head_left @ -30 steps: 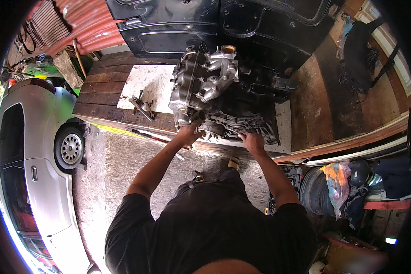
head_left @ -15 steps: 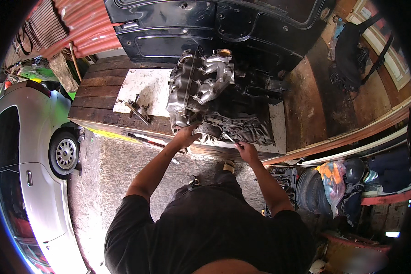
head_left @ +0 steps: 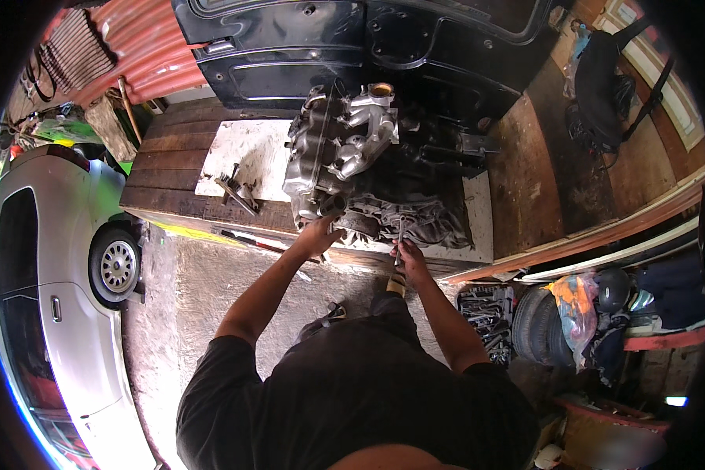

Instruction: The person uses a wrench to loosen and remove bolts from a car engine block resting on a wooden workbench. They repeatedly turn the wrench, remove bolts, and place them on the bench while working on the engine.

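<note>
A car engine (head_left: 301,168) sits on the bench in front of me, with a silver branched intake manifold (head_left: 376,137) on top. At its near left corner, my left hand (head_left: 318,238) is against the engine, just below a short dark cylindrical part (head_left: 333,206); some of the fingers are hidden there. My right hand (head_left: 410,260) is closed round a slim silver wrench (head_left: 401,230). The wrench points away from me, its far end over the engine's grimy near side (head_left: 439,223). Whether that end sits on a bolt is too small to tell.
Metal parts (head_left: 236,190) lie on the white board (head_left: 235,149) left of the engine. A dark vehicle door panel (head_left: 290,55) stands behind the bench. A silver car (head_left: 70,313) is at far left. Sockets and tools (head_left: 486,309) and a tyre (head_left: 536,329) are at lower right.
My right hand has moved slightly left, and the wrench has swung from slanting up-left to pointing nearly straight away from me. My left hand stays at the engine's corner.
</note>
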Motion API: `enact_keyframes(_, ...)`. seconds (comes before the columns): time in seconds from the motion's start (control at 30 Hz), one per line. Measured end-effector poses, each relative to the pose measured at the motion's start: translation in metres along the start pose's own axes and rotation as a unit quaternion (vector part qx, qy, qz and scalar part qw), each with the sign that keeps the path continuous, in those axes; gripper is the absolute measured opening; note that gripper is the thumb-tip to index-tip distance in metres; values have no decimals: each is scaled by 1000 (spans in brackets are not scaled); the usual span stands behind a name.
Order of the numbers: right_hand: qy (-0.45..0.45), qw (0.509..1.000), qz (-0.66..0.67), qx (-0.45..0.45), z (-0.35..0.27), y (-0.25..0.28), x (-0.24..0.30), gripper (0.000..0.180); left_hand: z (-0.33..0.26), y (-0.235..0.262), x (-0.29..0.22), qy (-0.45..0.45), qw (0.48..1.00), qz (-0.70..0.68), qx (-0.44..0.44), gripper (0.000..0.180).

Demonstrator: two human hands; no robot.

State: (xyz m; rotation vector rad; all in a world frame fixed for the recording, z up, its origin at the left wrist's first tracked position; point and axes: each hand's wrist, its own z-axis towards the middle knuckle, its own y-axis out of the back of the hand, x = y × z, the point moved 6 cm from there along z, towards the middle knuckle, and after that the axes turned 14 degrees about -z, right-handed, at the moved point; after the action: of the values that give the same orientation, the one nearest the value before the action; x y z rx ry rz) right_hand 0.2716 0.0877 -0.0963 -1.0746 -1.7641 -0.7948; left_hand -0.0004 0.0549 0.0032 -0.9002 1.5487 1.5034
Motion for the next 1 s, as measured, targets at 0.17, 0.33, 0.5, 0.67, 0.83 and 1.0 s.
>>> enact_keyframes(0.17,-13,998,66,7,8,-10,-18,27,4,-2,-6,3,1000,-10,18,57)
enact_keyframes(0.33,-124,992,-10,0,3,-16,-22,33,3,-1,2,-22,999,18,40,56)
enact_keyframes(0.5,-105,991,-74,40,13,-15,-22,36,3,2,-2,10,998,15,64,56)
enact_keyframes(0.67,-23,993,-98,61,33,-11,-21,31,7,-1,9,-14,999,9,35,56)
enact_keyframes(0.83,-6,994,-103,25,47,-2,-48,34,7,-2,1,-16,1000,-7,18,55)
enact_keyframes(1.0,-30,997,-64,-24,53,-5,-73,37,7,-4,8,-37,999,0,3,54)
